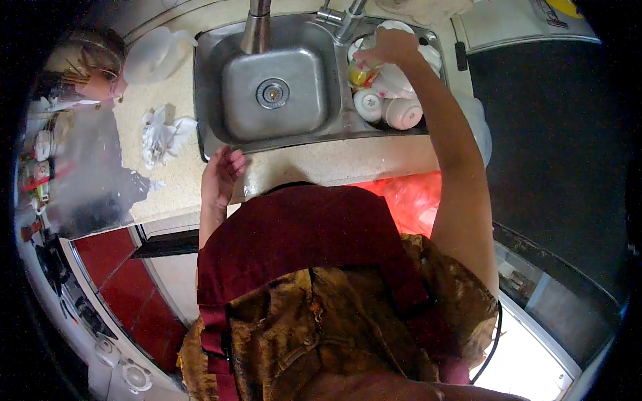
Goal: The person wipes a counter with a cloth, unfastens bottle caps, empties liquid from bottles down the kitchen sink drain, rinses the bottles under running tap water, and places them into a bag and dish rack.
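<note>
My right hand (pixel 394 47) reaches over the dishes in the smaller right basin. White dishware (pixel 396 26) shows just beyond it, but the fingers are partly hidden, so a grip cannot be made out. Below that hand lie a yellow item (pixel 359 75), a white cup (pixel 368 105) turned bottom up, and a pinkish cup (pixel 402 113) beside it. My left hand (pixel 224 175) hovers by the front left corner of the steel sink (pixel 207 87). Its fingers are loosely bent and apart, with nothing in them.
A faucet (pixel 257 30) hangs over the large basin, and a second tap (pixel 346 25) stands between the basins. On the left counter are crumpled white tissue (pixel 164 137) and a translucent bowl (pixel 157 57). A red plastic bag (pixel 408 197) hangs below the counter's front edge.
</note>
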`<act>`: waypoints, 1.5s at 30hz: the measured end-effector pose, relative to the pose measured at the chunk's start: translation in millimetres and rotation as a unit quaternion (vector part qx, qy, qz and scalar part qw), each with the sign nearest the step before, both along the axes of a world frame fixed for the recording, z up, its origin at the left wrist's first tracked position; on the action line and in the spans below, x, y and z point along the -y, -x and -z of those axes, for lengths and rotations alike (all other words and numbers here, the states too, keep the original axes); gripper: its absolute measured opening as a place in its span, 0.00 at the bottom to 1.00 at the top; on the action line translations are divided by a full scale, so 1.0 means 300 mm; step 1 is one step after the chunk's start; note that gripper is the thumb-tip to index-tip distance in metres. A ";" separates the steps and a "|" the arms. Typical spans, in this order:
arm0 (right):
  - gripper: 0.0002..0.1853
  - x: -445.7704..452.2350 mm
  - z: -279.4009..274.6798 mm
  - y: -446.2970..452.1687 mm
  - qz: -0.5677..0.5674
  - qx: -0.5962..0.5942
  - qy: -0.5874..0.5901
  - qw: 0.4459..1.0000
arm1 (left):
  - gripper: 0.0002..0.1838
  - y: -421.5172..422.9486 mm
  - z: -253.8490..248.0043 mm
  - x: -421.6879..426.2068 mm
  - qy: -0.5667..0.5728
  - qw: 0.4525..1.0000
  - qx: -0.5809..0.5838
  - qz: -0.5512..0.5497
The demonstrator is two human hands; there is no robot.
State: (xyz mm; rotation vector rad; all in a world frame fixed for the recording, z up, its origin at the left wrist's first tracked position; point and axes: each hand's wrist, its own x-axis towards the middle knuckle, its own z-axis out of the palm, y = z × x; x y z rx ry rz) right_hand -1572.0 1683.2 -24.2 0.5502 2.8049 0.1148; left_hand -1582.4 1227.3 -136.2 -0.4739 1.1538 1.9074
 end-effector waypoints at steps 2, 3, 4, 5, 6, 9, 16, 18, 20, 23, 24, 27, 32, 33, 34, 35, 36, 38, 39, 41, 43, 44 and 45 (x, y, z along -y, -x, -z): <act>0.51 0.009 -0.019 0.014 0.032 0.051 0.002 0.998 | 0.20 0.004 0.016 0.000 -0.011 1.000 0.001 0.004; 0.51 0.011 -0.020 0.018 0.039 0.061 -0.001 0.997 | 0.20 0.005 0.020 0.001 -0.015 1.000 0.004 0.006; 0.50 0.013 -0.020 0.022 0.047 0.071 -0.003 0.996 | 0.19 0.005 0.024 0.002 -0.018 1.000 0.007 0.008; 0.49 0.000 0.010 0.022 0.048 0.066 -0.009 0.997 | 0.19 0.006 0.029 0.003 -0.019 1.000 0.008 0.009; 0.48 0.002 0.014 0.022 0.049 0.060 -0.015 0.997 | 0.19 0.008 0.030 0.005 -0.020 1.000 0.009 0.010; 0.51 -0.007 0.014 0.017 0.042 0.075 -0.009 0.996 | 0.19 0.012 0.025 0.003 -0.012 1.000 0.007 0.010; 0.55 -0.034 -0.002 -0.012 0.025 0.029 0.038 0.999 | 0.20 0.009 0.017 -0.013 -0.008 1.000 -0.007 0.017; 0.53 -0.033 -0.031 -0.029 0.035 -0.003 0.055 0.998 | 0.20 0.013 0.018 -0.015 -0.012 1.000 -0.007 0.020; 0.45 -0.044 -0.062 -0.057 0.121 -0.108 0.147 0.976 | 0.20 0.015 0.011 -0.015 -0.014 1.000 -0.008 0.020; 0.32 -0.090 -0.008 -0.164 0.155 -0.277 0.321 0.892 | 0.19 0.015 0.008 -0.018 -0.021 1.000 -0.009 0.020; 0.29 -0.097 0.038 -0.209 0.148 -0.332 0.382 0.849 | 0.19 0.017 0.029 -0.012 -0.027 0.999 -0.005 0.022; 0.25 -0.030 0.162 -0.358 0.065 -0.291 0.374 0.878 | 0.19 0.015 0.020 -0.024 -0.020 0.999 0.002 0.025; 0.17 0.184 0.311 -0.502 0.114 -0.253 0.319 0.906 | 0.21 0.010 -0.006 -0.053 -0.008 0.999 0.007 0.041; 0.17 0.219 0.324 -0.517 0.120 -0.242 0.312 0.911 | 0.21 0.013 0.002 -0.055 -0.009 0.999 0.008 0.047; 0.18 0.244 0.333 -0.530 0.124 -0.232 0.305 0.915 | 0.21 0.016 0.009 -0.057 -0.011 0.999 0.009 0.052; 0.19 0.261 0.339 -0.542 0.163 -0.180 0.310 0.919 | 0.21 0.017 0.016 -0.056 -0.006 0.999 0.007 0.052; 0.19 0.272 0.346 -0.539 0.148 -0.165 0.276 0.935 | 0.21 0.017 0.021 -0.053 0.001 0.999 0.006 0.053; 0.20 0.290 0.353 -0.536 0.116 -0.136 0.204 0.963 | 0.21 0.018 0.032 -0.048 0.004 0.998 0.004 0.055; 0.19 0.289 0.375 -0.541 0.100 -0.168 0.199 0.960 | 0.21 0.018 0.038 -0.045 0.002 0.998 0.004 0.056; 0.18 0.287 0.446 -0.547 0.068 -0.229 0.190 0.952 | 0.21 0.021 0.032 -0.041 0.005 0.998 0.004 0.056; 0.18 0.286 0.492 -0.545 0.066 -0.252 0.187 0.947 | 0.21 0.019 0.009 -0.047 0.015 0.998 0.004 0.056; 0.18 0.281 0.511 -0.547 0.064 -0.264 0.185 0.945 | 0.20 0.019 0.006 -0.046 0.016 0.998 0.004 0.055; 0.19 0.279 0.505 -0.542 0.062 -0.254 0.191 0.946 | 0.20 0.019 0.006 -0.046 0.016 0.998 0.004 0.054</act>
